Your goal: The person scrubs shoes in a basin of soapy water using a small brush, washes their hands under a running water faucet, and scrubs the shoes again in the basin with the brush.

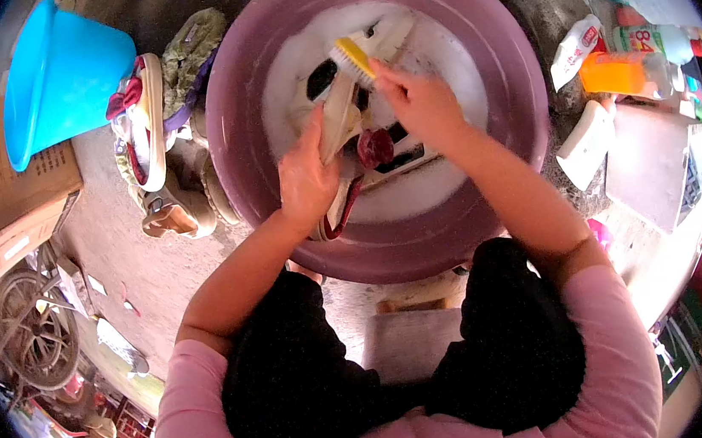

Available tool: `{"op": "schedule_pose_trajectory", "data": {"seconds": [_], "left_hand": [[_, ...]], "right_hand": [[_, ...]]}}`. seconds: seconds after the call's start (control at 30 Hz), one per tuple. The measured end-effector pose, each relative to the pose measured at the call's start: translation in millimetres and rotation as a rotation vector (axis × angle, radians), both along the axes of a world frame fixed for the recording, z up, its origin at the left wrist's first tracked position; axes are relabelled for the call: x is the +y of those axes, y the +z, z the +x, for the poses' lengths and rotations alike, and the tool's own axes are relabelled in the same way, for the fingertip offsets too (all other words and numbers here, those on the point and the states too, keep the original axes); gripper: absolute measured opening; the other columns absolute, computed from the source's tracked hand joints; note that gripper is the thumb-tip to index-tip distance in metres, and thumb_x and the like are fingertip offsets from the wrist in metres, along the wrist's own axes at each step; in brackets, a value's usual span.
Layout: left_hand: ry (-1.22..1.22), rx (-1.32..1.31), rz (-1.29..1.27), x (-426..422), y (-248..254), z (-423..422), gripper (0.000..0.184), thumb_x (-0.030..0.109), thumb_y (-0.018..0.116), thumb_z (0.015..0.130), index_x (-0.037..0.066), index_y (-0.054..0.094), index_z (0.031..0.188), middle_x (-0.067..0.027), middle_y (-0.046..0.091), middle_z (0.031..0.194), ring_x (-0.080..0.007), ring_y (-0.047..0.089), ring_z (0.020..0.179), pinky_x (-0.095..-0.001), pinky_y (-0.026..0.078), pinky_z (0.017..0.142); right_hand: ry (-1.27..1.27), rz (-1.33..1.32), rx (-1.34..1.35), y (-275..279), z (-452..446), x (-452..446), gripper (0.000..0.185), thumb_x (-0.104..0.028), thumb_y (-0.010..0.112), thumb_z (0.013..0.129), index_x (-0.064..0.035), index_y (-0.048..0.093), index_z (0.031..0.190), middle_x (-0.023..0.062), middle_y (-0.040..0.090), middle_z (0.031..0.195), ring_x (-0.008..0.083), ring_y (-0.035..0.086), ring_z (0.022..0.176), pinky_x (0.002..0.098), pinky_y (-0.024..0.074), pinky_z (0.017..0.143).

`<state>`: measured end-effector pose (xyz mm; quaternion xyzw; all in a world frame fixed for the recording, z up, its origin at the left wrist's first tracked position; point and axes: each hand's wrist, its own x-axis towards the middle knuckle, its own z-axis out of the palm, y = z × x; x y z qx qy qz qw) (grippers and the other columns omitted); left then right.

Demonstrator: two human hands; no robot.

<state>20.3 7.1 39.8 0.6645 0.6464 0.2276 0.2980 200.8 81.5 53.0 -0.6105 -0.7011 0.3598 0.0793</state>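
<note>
A large mauve basin [236, 145] holds white suds [426, 198] and several shoes. My left hand [308, 176] is wrapped round a light-coloured shoe [336, 118] with a dark red lining, tilted above the suds. My right hand [424, 104] grips a yellow brush [353, 59] with pale bristles, which lies against or very near the toe end of that shoe. A dark red bow [375, 147] shows between my hands. Other pale shoes lie in the foam behind and under the held one, partly hidden.
At the left stand a blue bucket [68, 86], more shoes [174, 207], a cardboard box [10, 191] and a bicycle wheel [35, 329]. At the right are an orange bottle [614, 74], a white packet [575, 50] and a grey board [648, 158].
</note>
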Motion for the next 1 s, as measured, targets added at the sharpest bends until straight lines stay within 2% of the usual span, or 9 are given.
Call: {"op": "schedule_pose_trajectory", "data": {"seconds": [0.23, 0.47, 0.57, 0.67, 0.77, 0.8, 0.83, 0.9, 1.0], "left_hand": [[-0.028, -0.017, -0.019, -2.9, -14.4, -13.5, 0.051, 0.012, 0.060, 0.069, 0.001, 0.045, 0.117, -0.0247, 0.058, 0.084, -0.0433, 0.056, 0.077, -0.0458, 0.046, 0.067], [0.122, -0.090, -0.088, 1.9, -1.0, -3.2, 0.057, 0.007, 0.057, 0.069, 0.000, 0.039, 0.123, -0.0288, 0.057, 0.089, -0.0457, 0.055, 0.081, -0.0448, 0.046, 0.069], [0.099, -0.113, -0.114, 2.6, 4.8, -1.9, 0.056, 0.008, 0.058, 0.071, -0.001, 0.038, 0.122, -0.0277, 0.057, 0.094, -0.0414, 0.057, 0.084, -0.0406, 0.046, 0.074], [0.109, -0.230, -0.003, -0.6, -13.9, -17.6, 0.049, 0.009, 0.056, 0.076, -0.002, 0.039, 0.121, -0.0216, 0.057, 0.102, -0.0309, 0.059, 0.091, -0.0347, 0.045, 0.078], [0.463, -1.071, -0.412, -2.7, -30.1, -30.4, 0.040, 0.010, 0.054, 0.081, -0.002, 0.041, 0.117, -0.0132, 0.055, 0.108, -0.0207, 0.054, 0.097, -0.0304, 0.043, 0.083], [0.550, -1.205, -0.480, -1.8, -26.1, -27.6, 0.036, 0.009, 0.050, 0.085, -0.002, 0.039, 0.118, -0.0106, 0.051, 0.112, -0.0181, 0.050, 0.102, -0.0296, 0.040, 0.088], [0.529, -1.220, -0.431, -4.0, -26.0, -25.5, 0.037, 0.009, 0.049, 0.086, -0.002, 0.038, 0.119, -0.0110, 0.050, 0.112, -0.0185, 0.050, 0.103, -0.0299, 0.040, 0.089], [0.517, -1.122, -0.346, -6.5, -27.4, -21.0, 0.039, 0.008, 0.048, 0.087, -0.003, 0.034, 0.122, -0.0120, 0.049, 0.113, -0.0196, 0.048, 0.105, -0.0308, 0.038, 0.090], [0.616, -0.526, -0.283, -1.4, -31.7, -18.0, 0.042, 0.008, 0.045, 0.088, -0.004, 0.029, 0.125, -0.0137, 0.048, 0.114, -0.0226, 0.046, 0.109, -0.0328, 0.037, 0.093]], "right_hand": [[0.282, 0.104, 0.041, 24.4, -16.5, -49.8, 0.036, -0.025, 0.050, 0.087, -0.0216, 0.049, 0.123, 0.0140, 0.057, 0.064, 0.0223, 0.058, 0.054, 0.0336, 0.0462, 0.054], [0.051, 0.180, 0.126, -15.1, -16.5, -6.0, 0.030, -0.028, 0.050, 0.086, -0.0235, 0.055, 0.116, 0.0140, 0.056, 0.063, 0.0233, 0.052, 0.049, 0.0332, 0.0415, 0.051], [-0.044, -0.022, -0.037, -21.5, -2.0, 9.6, 0.031, -0.028, 0.051, 0.086, -0.0241, 0.055, 0.116, 0.0150, 0.055, 0.063, 0.0236, 0.050, 0.049, 0.0333, 0.0416, 0.053], [-0.133, 0.083, -0.052, -34.4, 30.7, 2.5, 0.031, -0.025, 0.052, 0.085, -0.0248, 0.055, 0.116, 0.0152, 0.057, 0.065, 0.0254, 0.051, 0.051, 0.0341, 0.0418, 0.053], [-0.205, 0.108, -0.214, -37.3, 64.0, -12.0, 0.032, -0.025, 0.053, 0.084, -0.0239, 0.056, 0.116, 0.0155, 0.059, 0.068, 0.0278, 0.054, 0.056, 0.0339, 0.0441, 0.058], [-0.179, 0.076, -0.333, -43.6, 76.5, -16.0, 0.032, -0.025, 0.053, 0.084, -0.0236, 0.055, 0.116, 0.0160, 0.059, 0.069, 0.0285, 0.054, 0.057, 0.0338, 0.0445, 0.059], [-0.155, 0.041, -0.454, -48.9, 84.7, -19.8, 0.032, -0.025, 0.053, 0.084, -0.0233, 0.055, 0.116, 0.0164, 0.059, 0.070, 0.0292, 0.055, 0.058, 0.0336, 0.0449, 0.061], [-0.071, 0.054, -0.376, -56.3, 91.4, -16.2, 0.032, -0.026, 0.054, 0.083, -0.0231, 0.056, 0.116, 0.0170, 0.059, 0.071, 0.0297, 0.055, 0.060, 0.0330, 0.0452, 0.062], [-0.082, 0.011, -0.129, -49.2, 85.9, -8.8, 0.032, -0.026, 0.054, 0.083, -0.0217, 0.057, 0.114, 0.0180, 0.060, 0.075, 0.0297, 0.057, 0.064, 0.0327, 0.0455, 0.064]]}}
